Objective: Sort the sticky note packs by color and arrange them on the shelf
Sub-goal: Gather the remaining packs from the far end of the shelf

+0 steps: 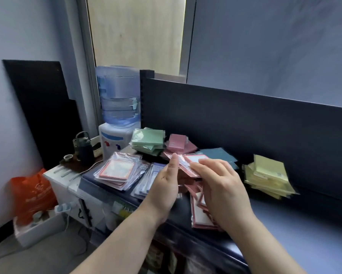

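Between your left grip [167, 180] and your right grip [219, 184], raised just above the dark blue shelf [304, 224], is a flat red-bordered sticky note pack in clear plastic wrap [187, 165]. Your left grip pinches its left edge, thumb up. Your right grip curls its fingers over the right side, so both hold this one pack.

Directly below your right grip lies a loose heap of red-bordered packs [201, 214]. Left of your left grip sits a tidier stack of red-bordered packs [116, 169], with a blue-bordered stack [146, 180] just beside it. Beyond your grips are a green pile [148, 141], a pink pile [178, 144] and a teal pile [219, 155]. A yellow pile [268, 175] lies well to the right.

By colour, this pack likely belongs on the tidier stack. Carry it flat and square its edges, since slick wrap may slide.
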### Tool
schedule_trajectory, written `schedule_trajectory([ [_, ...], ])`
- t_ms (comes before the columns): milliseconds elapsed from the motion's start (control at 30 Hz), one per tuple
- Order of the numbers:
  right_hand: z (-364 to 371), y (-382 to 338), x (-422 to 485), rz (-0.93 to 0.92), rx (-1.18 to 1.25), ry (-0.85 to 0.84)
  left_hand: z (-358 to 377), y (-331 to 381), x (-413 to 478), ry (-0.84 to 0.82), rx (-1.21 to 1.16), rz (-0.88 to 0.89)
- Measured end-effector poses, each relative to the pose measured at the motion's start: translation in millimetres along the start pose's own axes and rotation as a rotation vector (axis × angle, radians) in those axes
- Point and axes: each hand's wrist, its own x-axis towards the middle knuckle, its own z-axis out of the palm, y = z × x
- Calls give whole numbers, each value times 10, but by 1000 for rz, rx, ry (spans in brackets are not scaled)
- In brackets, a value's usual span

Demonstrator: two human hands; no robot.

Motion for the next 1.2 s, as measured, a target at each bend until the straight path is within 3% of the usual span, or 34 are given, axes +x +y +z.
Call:
schedule_trajectory([
  [200, 513, -502, 252, -16, -21, -161, -791, 238, 166, 6, -99, -111],
  [367, 970, -872, 357, 95, -46, -238, -1656, 432, 345, 4, -105, -168],
  [567, 1303, -1221, 398, 210, 65, -247, -2325, 494, 657, -44, 156, -206],
  [733, 1401, -1365, 324, 255, -40, -316, -2475, 426, 1083, 28, 578, -45],
  [1000, 1261, -1340, 196, 346, -197, -470, -2273, 222, 1345, -51, 1180, 92],
  [1200, 854, -1175, 160, 432, -371, -392, -1765, 282, 1008, -187, 1154, 457],
])
